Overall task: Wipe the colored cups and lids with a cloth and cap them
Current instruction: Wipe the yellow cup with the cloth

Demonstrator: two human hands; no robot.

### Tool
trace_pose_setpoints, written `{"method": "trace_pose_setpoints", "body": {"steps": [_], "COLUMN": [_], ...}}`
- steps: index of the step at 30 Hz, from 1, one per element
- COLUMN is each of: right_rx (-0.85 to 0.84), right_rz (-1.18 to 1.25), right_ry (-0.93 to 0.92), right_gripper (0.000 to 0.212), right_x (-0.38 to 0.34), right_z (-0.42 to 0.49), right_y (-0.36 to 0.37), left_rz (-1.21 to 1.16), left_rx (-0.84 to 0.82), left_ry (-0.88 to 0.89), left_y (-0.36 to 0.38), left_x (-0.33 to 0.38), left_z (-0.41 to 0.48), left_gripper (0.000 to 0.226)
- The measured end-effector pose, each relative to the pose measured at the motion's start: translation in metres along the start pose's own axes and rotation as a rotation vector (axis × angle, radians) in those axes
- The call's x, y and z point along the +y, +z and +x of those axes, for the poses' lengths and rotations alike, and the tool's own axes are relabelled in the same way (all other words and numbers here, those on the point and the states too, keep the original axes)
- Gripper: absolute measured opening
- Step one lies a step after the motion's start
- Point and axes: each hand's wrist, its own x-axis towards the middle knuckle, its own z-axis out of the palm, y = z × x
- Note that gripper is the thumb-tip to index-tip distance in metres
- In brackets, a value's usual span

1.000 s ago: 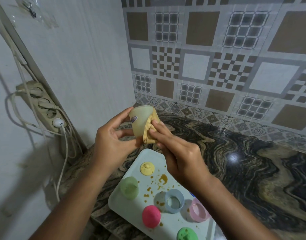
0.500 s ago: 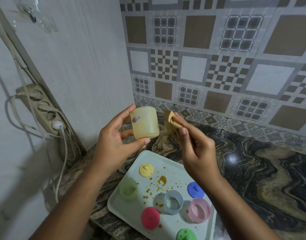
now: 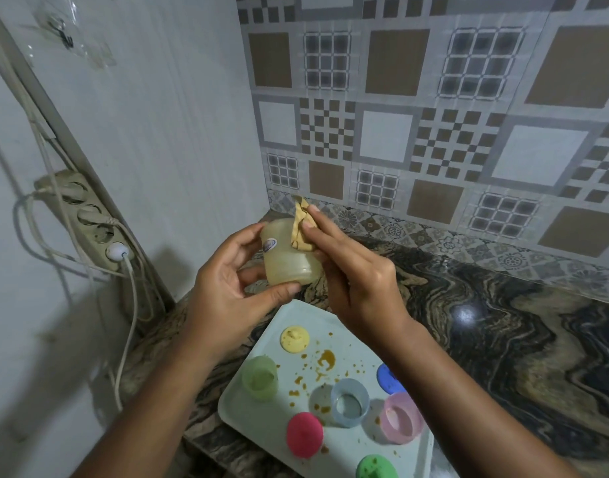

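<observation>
1. My left hand [image 3: 227, 291] grips the translucent yellow plastic cup [image 3: 289, 267], fingers curled round it, in the air.
2. My right hand [image 3: 358, 281] pinches the crumpled tan cloth [image 3: 300, 225] against the cup's side.
3. Below lies the white rectangular tray [image 3: 248, 414].

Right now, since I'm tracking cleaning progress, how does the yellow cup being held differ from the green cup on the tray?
The translucent yellow plastic cup is held aloft by the left hand; the translucent green plastic cup stands mouth-up on the white tray. The right hand presses a tan cloth against the yellow cup; nothing touches the green cup. The yellow shows an oval sticker, the green none. Both are uncapped.
</observation>
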Motion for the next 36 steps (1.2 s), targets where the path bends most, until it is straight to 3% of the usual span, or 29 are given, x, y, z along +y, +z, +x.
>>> {"method": "trace_pose_setpoints", "body": {"steps": [6, 12, 27, 36], "right_rx": [0.052, 0.185, -0.052, -0.115], "right_rz": [-0.039, 0.169, 0.021, 0.014], "right_ry": [0.138, 0.288, 0.076, 0.079], "right_gripper": [0.031, 0.034, 0.034, 0.033], "right_x": [0.023, 0.006, -0.01, -0.009], "right_z": [-0.014, 0.001, -0.002, -0.048], "right_y": [0.002, -0.008, 0.0, 0.0], "left_rz": [-0.061, -0.019, 0.137, 0.217], "left_rx": [0.025, -0.008, 0.11, 0.142], "left_ry": [-0.007, -0.041, 0.05, 0.085], "left_y": [0.004, 0.006, 0.004, -0.003], "left_x": [0.008, 0.004, 0.005, 0.003], "left_z": [0.001, 0.001, 0.007, 0.009], "left_gripper": [0.08, 0.085, 0.084, 0.081]}}
